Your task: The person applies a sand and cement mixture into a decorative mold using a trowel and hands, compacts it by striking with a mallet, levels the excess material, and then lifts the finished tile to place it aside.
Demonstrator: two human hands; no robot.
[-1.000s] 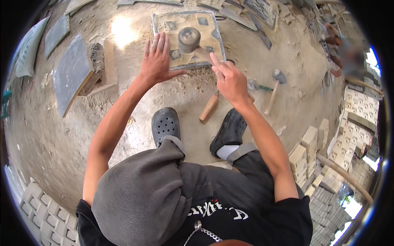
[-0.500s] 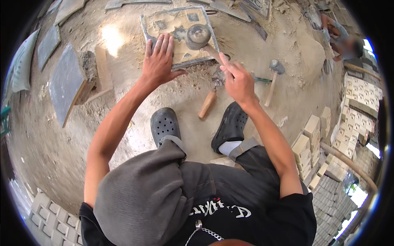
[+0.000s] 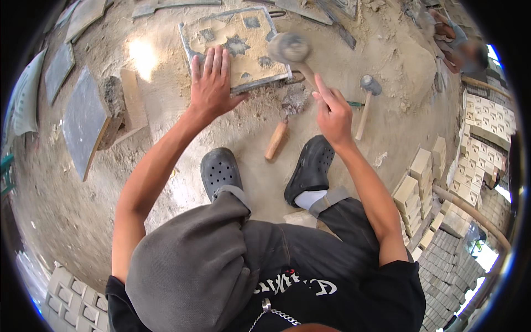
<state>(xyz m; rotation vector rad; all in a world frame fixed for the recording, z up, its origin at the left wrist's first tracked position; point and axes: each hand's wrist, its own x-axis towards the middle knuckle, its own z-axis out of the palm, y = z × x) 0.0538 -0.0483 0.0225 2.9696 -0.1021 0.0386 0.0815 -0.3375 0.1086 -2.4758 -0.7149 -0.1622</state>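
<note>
My left hand (image 3: 213, 88) lies open, fingers stretched, on the near left part of a square metal-framed mould (image 3: 260, 84). Pale sandy powder covers much of the mould's face, with dark patterned patches showing through. My right hand (image 3: 334, 113) is closed round the wooden handle of a mallet (image 3: 290, 47), index finger laid along the handle. The mallet's round head is blurred and hangs over the mould's right edge. Between my feet and the mould lies a trowel (image 3: 276, 141) with a wooden grip and a dusty blade.
A second mallet (image 3: 365, 105) rests on the ground to the right. Grey slabs (image 3: 86, 119) stand at the left, and more lie along the far side. Stacked pale blocks (image 3: 415, 191) line the right. Another person (image 3: 453, 47) crouches at the far right.
The mallet has swung right and up from the mould's face, uncovering a dark star-shaped patch. My left hand stays on the mould, which appears slightly further left in view.
</note>
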